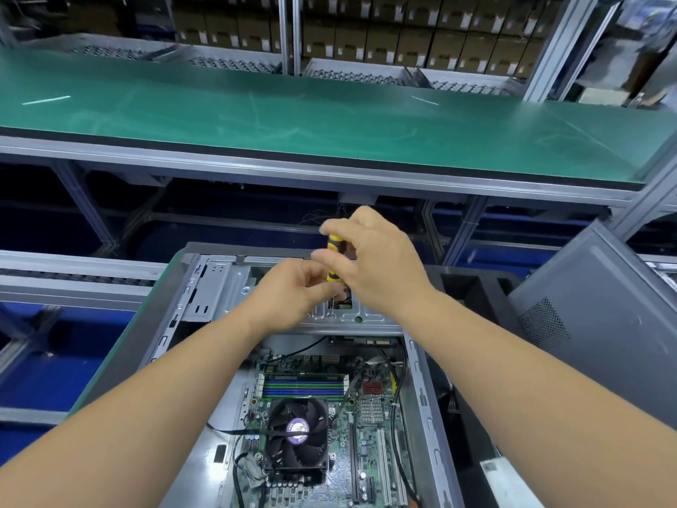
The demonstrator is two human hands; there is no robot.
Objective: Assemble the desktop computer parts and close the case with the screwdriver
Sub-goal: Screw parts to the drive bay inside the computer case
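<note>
Far end of case (205, 284), over drive bracket (351, 319): screwdriver (334, 260) upright, gripped in right hand (373, 265); left hand (293, 291) fingers pinched near its tip, contents unseen. Risk: tip slipping, screw dropping onto motherboard (322, 416).

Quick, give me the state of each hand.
Left hand: fingers curled at the yellow-and-black screwdriver's lower end; grip unclear.
Right hand: grips the screwdriver handle.

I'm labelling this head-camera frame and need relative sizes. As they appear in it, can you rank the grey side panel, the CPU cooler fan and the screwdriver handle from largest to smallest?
1. Grey side panel, by far the largest, though cut off at the frame edge.
2. CPU cooler fan.
3. Yellow-and-black screwdriver handle, partly hidden by both hands, so its full size is unsure.
</note>
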